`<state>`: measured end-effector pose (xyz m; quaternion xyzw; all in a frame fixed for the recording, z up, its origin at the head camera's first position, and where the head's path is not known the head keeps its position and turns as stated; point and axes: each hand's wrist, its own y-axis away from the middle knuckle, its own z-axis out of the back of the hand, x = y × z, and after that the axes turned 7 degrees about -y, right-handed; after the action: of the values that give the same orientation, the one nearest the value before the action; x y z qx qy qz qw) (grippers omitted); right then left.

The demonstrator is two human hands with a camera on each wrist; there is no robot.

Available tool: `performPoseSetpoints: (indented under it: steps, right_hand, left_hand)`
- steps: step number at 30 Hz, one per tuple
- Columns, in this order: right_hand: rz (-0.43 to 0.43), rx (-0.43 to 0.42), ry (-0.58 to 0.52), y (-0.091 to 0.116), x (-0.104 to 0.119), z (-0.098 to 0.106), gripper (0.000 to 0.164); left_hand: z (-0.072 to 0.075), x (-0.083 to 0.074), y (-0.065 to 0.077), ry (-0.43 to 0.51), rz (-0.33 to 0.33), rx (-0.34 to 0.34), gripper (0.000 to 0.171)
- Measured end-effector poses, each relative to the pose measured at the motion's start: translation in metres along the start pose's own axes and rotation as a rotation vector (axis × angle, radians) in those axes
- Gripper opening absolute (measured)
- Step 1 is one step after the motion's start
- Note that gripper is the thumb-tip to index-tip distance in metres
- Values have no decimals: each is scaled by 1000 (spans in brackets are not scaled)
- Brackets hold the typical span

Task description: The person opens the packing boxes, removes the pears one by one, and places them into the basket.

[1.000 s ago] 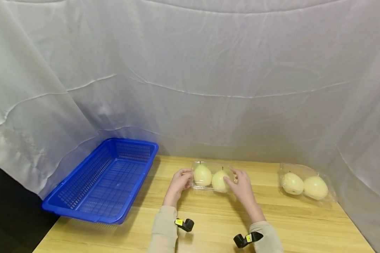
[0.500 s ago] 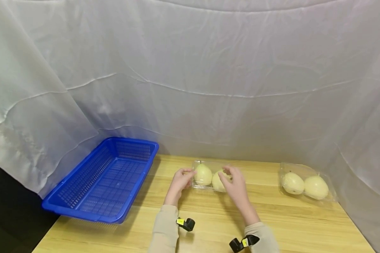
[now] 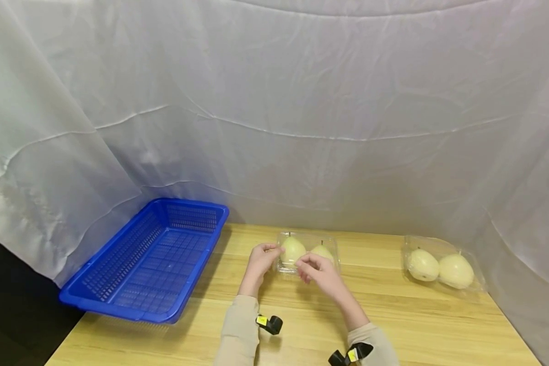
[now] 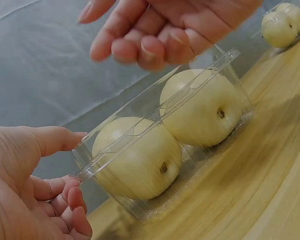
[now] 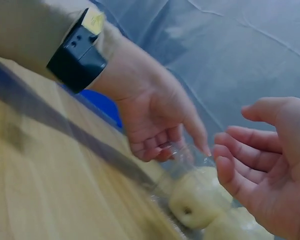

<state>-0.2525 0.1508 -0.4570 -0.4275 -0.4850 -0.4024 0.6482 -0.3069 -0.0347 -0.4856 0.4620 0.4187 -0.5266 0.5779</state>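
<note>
A clear plastic clamshell box [image 3: 333, 242] stands on the wooden table in front of me, with two pale yellow pears inside, a left pear [image 3: 291, 249] and a right pear [image 3: 322, 250]. My left hand [image 3: 260, 264] pinches the box's left corner; in the left wrist view its thumb lies on the rim [image 4: 85, 172] and its forefinger sits under it. My right hand [image 3: 321, 274] hovers over the near side of the box, fingers loosely bent and holding nothing. In the head view it partly hides the right pear.
A blue perforated basket [image 3: 201, 259] stands at the left of the table. At the back right lies another clear box [image 3: 473, 259] with two pears [image 3: 456, 271]. A grey cloth [image 3: 302, 101] hangs behind and at both sides of the table [image 3: 421, 325].
My right hand has left the box's right end and moved left and toward me over its front. The left hand stays at the left corner; the box has hardly moved.
</note>
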Motion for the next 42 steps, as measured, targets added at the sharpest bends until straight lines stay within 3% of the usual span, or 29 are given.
performPoseSetpoints:
  steps: [5,13,19,22,29,35,42]
  right_hand:
    - [-25,161,-16,-1,-14,-6,34]
    - [-86,253,-9,-1,-32,-17,37]
    - [-141,330,-103,0,-43,-25,38]
    - [-194,289,-172,1,-50,-29,42]
    - [-296,84,-444,2,-57,-35,43]
    - [-301,-104,-555,6,-57,-40,40]
    - [-277,-266,-625,7,-58,-46,35]
  left_hand:
    - [-1,-1,0,8,4,-10,48]
    - [1,-4,3,8,2,-11,47]
    - [1,-3,3,4,-13,-20,46]
    - [1,-3,2,7,-8,-24,46]
    - [2,-3,2,7,-14,-26,46]
    - [2,-3,4,14,-21,-27,47]
    - [1,-3,3,21,-22,-27,48]
